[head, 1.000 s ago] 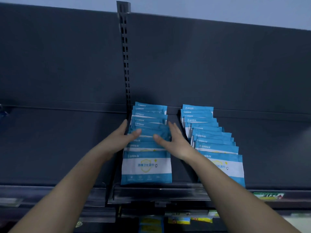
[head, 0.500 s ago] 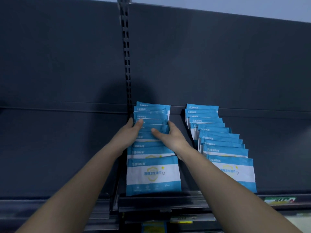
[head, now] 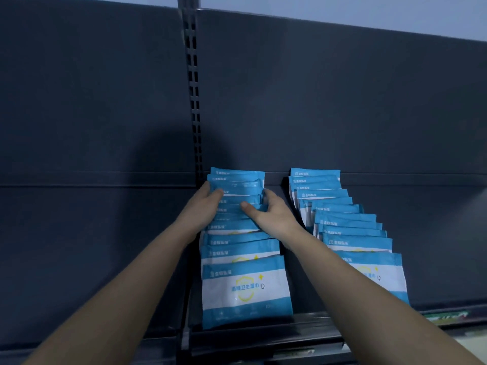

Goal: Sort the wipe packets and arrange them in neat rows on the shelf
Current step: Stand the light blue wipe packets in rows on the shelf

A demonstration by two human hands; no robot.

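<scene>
Squaring the left row of wipe packets (head: 242,285) near the back edge of the shelf (head: 434,246), left hand (head: 208,205) and right hand (head: 271,216) curl thumb and fingers round its sides — squeeze unevenly and the leaning packets could buckle, sliding askew toward the right row (head: 350,227).

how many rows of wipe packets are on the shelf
2. The left row stands beside the slotted upright, the left hand and right hand gripping its rear packets; the right row stands apart to its right, partly hidden by the right forearm.
</scene>
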